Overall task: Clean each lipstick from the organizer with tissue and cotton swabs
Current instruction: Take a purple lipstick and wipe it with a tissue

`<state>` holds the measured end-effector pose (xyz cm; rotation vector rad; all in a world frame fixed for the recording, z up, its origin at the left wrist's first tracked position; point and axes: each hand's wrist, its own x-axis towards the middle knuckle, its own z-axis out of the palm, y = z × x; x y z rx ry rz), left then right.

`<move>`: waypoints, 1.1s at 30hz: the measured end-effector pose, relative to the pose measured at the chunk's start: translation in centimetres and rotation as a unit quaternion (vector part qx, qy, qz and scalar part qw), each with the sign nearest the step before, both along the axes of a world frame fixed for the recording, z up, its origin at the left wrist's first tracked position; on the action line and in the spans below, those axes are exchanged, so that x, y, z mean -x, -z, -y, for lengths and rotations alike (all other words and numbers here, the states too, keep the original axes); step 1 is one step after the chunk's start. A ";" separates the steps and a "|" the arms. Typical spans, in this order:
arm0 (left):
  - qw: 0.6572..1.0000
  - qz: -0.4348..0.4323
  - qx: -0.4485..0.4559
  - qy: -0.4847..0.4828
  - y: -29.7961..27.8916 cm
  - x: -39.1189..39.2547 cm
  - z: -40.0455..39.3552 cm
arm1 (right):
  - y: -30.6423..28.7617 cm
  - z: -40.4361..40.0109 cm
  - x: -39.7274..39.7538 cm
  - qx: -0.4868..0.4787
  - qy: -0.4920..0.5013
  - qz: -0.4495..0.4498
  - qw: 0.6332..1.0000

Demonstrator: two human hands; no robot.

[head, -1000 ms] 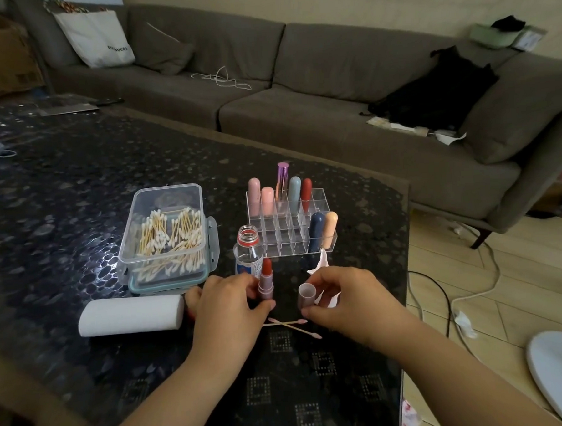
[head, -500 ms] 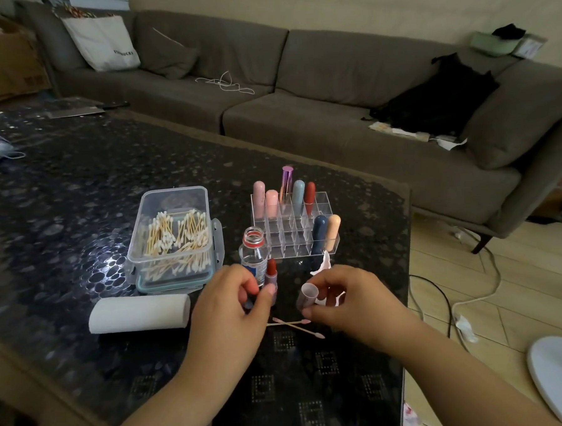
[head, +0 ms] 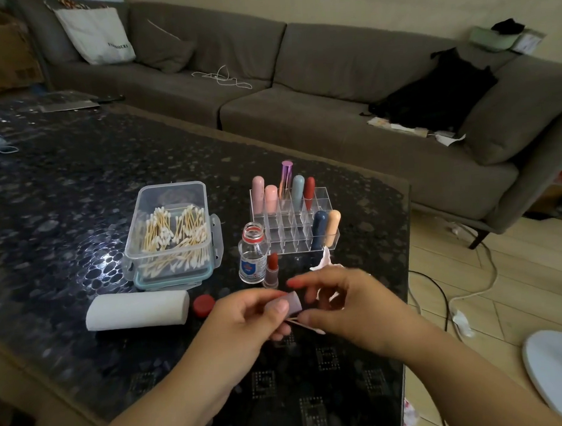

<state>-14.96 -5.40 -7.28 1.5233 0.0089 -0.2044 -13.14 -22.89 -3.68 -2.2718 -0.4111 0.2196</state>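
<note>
Left hand (head: 246, 315) pinches a pale mauve cylindrical lipstick cap (head: 293, 304); right hand (head: 346, 304), fingers loosely curled, grip unclear, touches it. Uncapped red lipstick in its mauve tube (head: 272, 270) stands upright just beyond both hands, with the clear acrylic organizer (head: 323, 240) farther behind it.

Swab box (head: 171, 231) left of organizer (head: 295, 226), bottle (head: 252, 256) between.

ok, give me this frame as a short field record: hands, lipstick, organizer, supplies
left hand: pinches lilac cap
right hand: fingers curled beside the cap, blurred; grip unclear
open lipstick: upright on table, red bullet exposed, by bottle
organizer: seven capped lipsticks standing
swab box: open, full
tissue roll: lying left of red lid
loose swabs: on table under the hands
</note>
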 end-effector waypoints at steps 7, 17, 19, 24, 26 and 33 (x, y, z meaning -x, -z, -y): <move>0.998 -0.026 -0.036 -0.040 0.0 -0.5 0.5 | 1.8 3.0 -2.5 0.225 0.283 0.011 0.932; 0.999 -0.022 -0.017 -0.033 -0.7 0.2 2.1 | 1.6 3.3 -2.3 0.122 0.259 -0.055 0.957; 0.999 -0.013 -0.024 -0.036 -1.1 0.4 2.3 | 0.9 3.6 -1.6 0.012 0.260 -0.066 0.963; 0.997 -0.031 0.064 -0.003 -2.4 1.0 2.6 | -0.6 3.4 0.4 -0.198 0.174 -0.232 0.936; 0.989 -0.055 0.133 0.026 -2.6 1.4 2.6 | -0.8 3.3 1.1 -0.227 0.121 -0.288 0.922; 0.993 -0.041 0.113 -0.003 -3.2 2.5 2.3 | -1.8 2.4 2.5 -0.255 0.133 -0.272 0.918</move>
